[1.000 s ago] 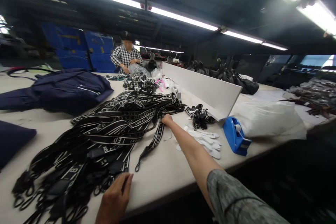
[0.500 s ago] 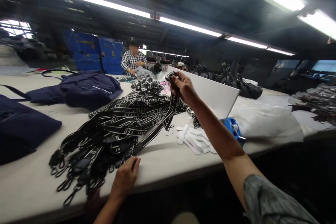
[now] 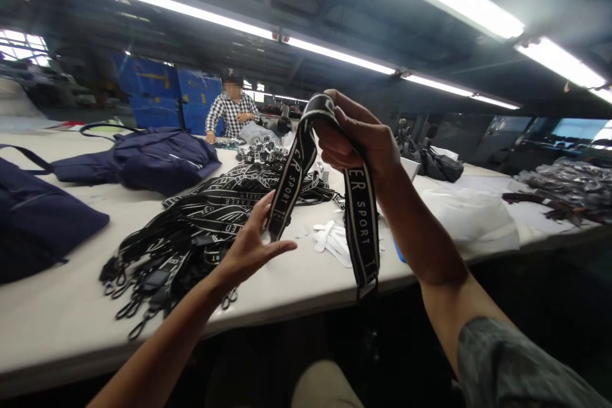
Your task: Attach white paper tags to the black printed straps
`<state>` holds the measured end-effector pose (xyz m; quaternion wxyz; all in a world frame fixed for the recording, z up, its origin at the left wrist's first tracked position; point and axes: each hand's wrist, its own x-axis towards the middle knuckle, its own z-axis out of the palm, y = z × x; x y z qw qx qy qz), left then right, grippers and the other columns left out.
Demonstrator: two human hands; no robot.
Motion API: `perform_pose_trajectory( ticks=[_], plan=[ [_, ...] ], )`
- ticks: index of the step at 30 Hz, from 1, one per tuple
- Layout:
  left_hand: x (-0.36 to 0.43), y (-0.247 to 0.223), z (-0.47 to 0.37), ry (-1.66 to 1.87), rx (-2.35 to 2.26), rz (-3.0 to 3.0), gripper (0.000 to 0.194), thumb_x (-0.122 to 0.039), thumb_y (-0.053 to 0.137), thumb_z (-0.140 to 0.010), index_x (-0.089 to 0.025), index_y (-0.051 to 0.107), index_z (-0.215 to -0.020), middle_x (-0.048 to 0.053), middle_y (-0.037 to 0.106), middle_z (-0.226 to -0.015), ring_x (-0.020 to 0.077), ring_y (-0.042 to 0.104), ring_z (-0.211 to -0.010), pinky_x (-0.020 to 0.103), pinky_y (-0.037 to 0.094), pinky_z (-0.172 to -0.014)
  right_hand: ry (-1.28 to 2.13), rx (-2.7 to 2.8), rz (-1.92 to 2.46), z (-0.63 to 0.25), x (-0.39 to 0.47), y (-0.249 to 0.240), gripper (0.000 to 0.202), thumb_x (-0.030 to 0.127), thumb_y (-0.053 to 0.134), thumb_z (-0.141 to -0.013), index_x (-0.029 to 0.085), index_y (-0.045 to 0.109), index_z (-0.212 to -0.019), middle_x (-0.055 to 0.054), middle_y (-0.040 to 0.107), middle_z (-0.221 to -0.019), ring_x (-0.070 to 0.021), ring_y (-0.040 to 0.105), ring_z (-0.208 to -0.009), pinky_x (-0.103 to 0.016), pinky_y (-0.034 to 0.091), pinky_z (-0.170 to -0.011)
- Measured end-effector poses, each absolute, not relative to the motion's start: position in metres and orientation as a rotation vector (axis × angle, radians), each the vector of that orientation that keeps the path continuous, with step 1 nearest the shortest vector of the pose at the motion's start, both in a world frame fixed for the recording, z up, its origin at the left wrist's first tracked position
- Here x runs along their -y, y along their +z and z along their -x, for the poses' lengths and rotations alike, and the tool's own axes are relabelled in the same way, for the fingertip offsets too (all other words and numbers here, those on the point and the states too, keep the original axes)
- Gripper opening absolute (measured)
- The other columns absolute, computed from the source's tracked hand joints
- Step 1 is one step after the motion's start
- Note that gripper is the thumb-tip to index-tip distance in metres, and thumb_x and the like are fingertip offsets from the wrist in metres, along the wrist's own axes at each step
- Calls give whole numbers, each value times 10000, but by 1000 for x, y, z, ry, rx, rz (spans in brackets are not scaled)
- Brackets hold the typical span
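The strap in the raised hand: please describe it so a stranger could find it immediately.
Over the near edge of the long white table, the right hand holds up one black strap with white "SPORT" lettering. Unlike the strap pile lying flat on the table, it hangs folded over the fingers.

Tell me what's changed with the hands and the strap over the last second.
The right hand took one black lettered strap from the pile of straps and lifted it toward the camera; it now hangs folded over the fingers. The left hand left the table edge and rose, open, to the strap. The navy bags stayed put.
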<state>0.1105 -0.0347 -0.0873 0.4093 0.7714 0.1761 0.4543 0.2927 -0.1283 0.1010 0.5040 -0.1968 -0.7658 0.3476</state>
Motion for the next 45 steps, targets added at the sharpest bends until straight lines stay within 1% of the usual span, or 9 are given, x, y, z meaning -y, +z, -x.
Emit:
perform_pose_trajectory(
  ticks=[3, 5, 13, 18, 26, 32, 37, 41, 45],
  plan=[
    [45, -49, -108, 998, -454, -2048, 364, -462, 740, -784, -187, 701, -1019, 91, 745, -1023, 248, 700, -923, 375, 576, -842, 825, 1890, 494, -289, 148, 96, 166, 340, 571, -951, 183, 570, -1004, 83, 489, -628, -8, 423, -419, -104, 337, -422],
    [55, -37, -97, 1046, -519, -2013, 300, -467, 654, -855, -182, 714, -783, 58, 742, -785, 201, 695, -724, 317, 576, -708, 819, 1910, 523, -288, 167, 86, 156, 321, 598, -936, 174, 580, -985, 64, 552, -647, -34, 515, -459, -117, 388, -434],
    [77, -1, -54, 1555, -549, -1126, 135, -259, 681, -807, -168, 688, -907, 15, 725, -689, 166, 685, -598, 264, 595, -590, 153, 1881, 938, -228, 193, -75, 77, 180, 626, -880, 150, 662, -941, -16, 688, -755, -92, 597, -612, -201, 463, -594],
    [92, 4, -61, 1490, -587, -1289, 243, -119, 592, -824, -195, 666, -1043, 12, 705, -748, 130, 676, -654, 160, 508, -511, 436, 1409, 1240, -182, 165, -159, 65, 237, 629, -826, 207, 597, -874, 11, 662, -746, -122, 587, -611, -242, 445, -608],
    [99, -17, -55, 1281, -825, -1764, 244, -206, 611, -841, -205, 686, -1072, 5, 652, -825, 113, 570, -681, 187, 437, -562, 1156, 926, 907, -177, 148, -163, 147, 210, 614, -675, 192, 512, -780, 38, 550, -704, -123, 480, -642, -245, 380, -596],
    [82, -52, -50, 977, -912, -2192, 374, -100, 565, -699, -230, 686, -1028, 2, 703, -904, 183, 631, -816, 279, 472, -719, 1060, 1067, 933, -179, 154, -160, 219, 163, 440, -801, 218, 515, -999, 34, 554, -760, -142, 503, -709, -276, 405, -696],
    [95, -57, -56, 1099, -890, -2058, 385, -71, 459, -724, -241, 676, -994, -22, 636, -763, 140, 559, -680, 256, 441, -643, 1236, 1137, 835, -186, 162, -155, 291, 293, 604, -849, 233, 630, -1133, -2, 538, -889, -158, 488, -806, -290, 399, -754],
    [106, -45, -56, 1214, -813, -1702, 190, -240, 556, -854, -251, 641, -1024, -33, 563, -705, 109, 465, -579, 225, 397, -549, 1472, 1066, 624, -202, 169, -158, 429, 490, 692, -829, 243, 681, -1179, -34, 564, -855, -176, 514, -788, -301, 409, -731],
    [100, -39, -50, 1188, -759, -1621, 228, -402, 664, -855, -248, 649, -1022, -21, 560, -719, 108, 470, -601, 211, 404, -541, 1587, 898, 449, -205, 175, -165, 586, 644, 744, -722, 212, 719, -1118, -10, 468, -756, -134, 448, -652, -279, 390, -636]
  ],
)
